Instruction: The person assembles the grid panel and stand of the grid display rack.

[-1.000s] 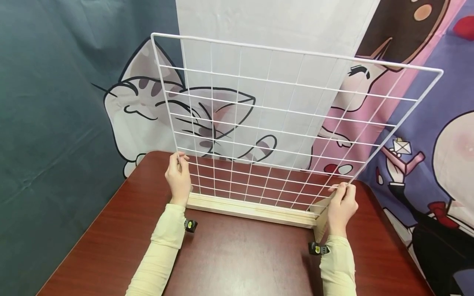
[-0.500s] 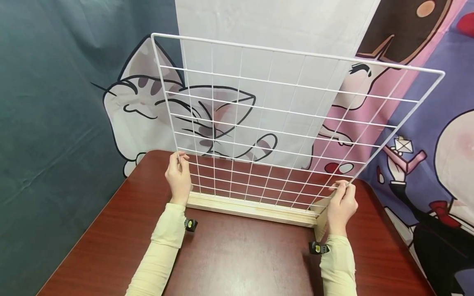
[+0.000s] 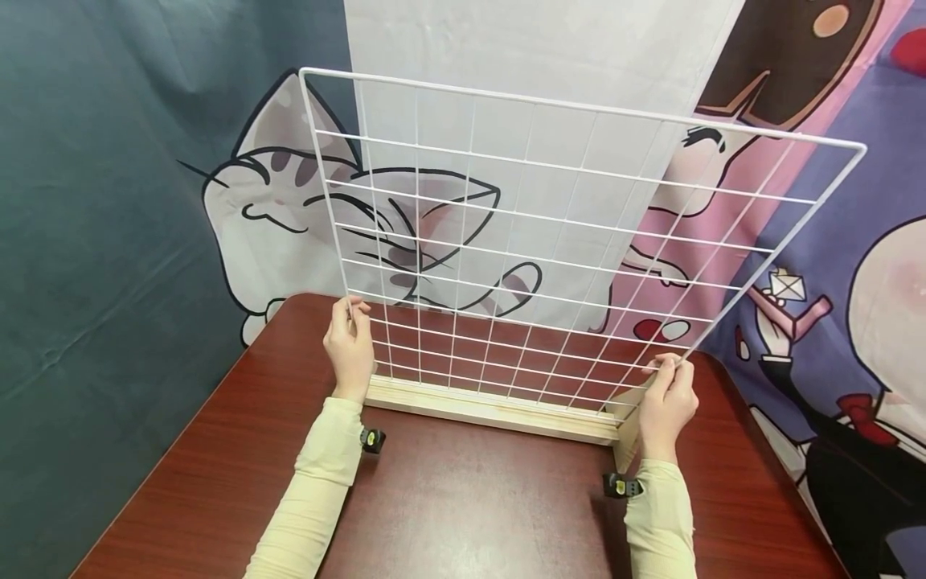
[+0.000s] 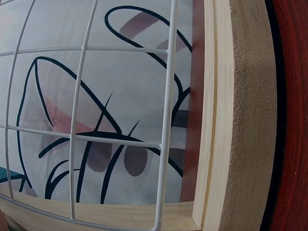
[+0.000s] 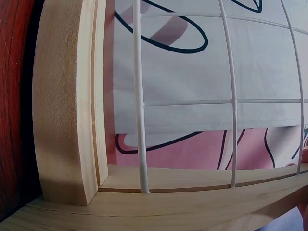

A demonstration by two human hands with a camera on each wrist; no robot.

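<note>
A white wire grid panel (image 3: 579,105) stands upright, leaning away, over a pale wooden frame (image 3: 492,410). My left hand (image 3: 350,346) pinches its left edge wire, low down. On the opposite edge, my right hand (image 3: 669,402) grips the wire just above the frame's right side board. In the right wrist view, the grid's edge wires (image 5: 139,96) reach the groove of a side board (image 5: 192,207). A gap separates the lowest wire (image 4: 167,96) from the front wooden bar (image 4: 250,115) in the left wrist view. Whether the left edge sits in a groove I cannot tell.
The frame lies on a dark red wooden table (image 3: 463,507). Behind the table hangs a printed cloth (image 3: 448,233) with cartoon cats and figures; a plain grey-green cloth (image 3: 108,241) covers the left side. Each wrist wears a small black camera (image 3: 372,440).
The grid's top edge has dipped very slightly, its left corner shifting a little right. Both hands keep their hold in almost the same place.
</note>
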